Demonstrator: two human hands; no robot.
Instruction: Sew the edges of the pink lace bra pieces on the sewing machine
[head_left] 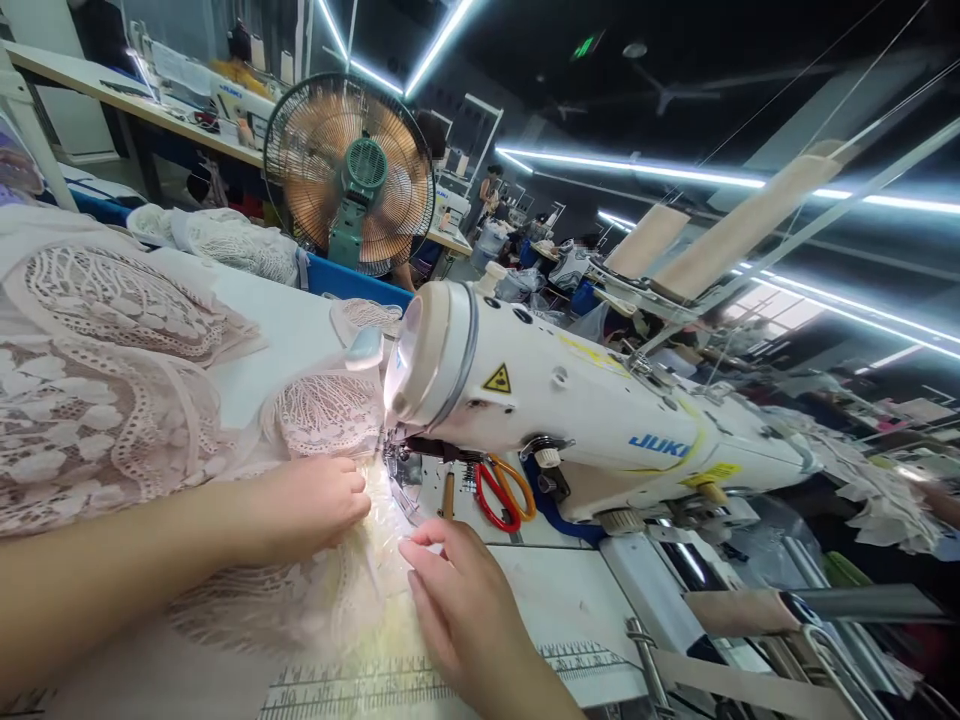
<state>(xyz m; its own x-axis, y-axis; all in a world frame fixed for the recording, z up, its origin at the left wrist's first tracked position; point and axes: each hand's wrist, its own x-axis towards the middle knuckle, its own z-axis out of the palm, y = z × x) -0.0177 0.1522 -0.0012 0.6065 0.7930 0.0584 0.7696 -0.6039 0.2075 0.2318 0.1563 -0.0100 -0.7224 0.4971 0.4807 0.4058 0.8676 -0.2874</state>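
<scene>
Pale pink lace fabric (326, 415) runs under the needle area of a white JUKI sewing machine (517, 370), lit by its lamp. My left hand (319, 508) lies on this fabric just left of the needle, its fingers curled together on the cloth. In front of the presser foot, my right hand (465, 600) pinches the fabric's right edge between thumb and fingers. The needle tip is lost in glare. Scissors with red and orange handles (496, 500) rest on the machine bed, beside a small wooden-handled tool (448, 495).
More lace pieces (112, 300) are heaped at the left. Printed ruler markings (360, 685) cross the table's front. Behind the table stands a large fan (352, 170). Fabric rolls and metal bars (739, 610) flank the right side. Other sewing stations and people are farther back.
</scene>
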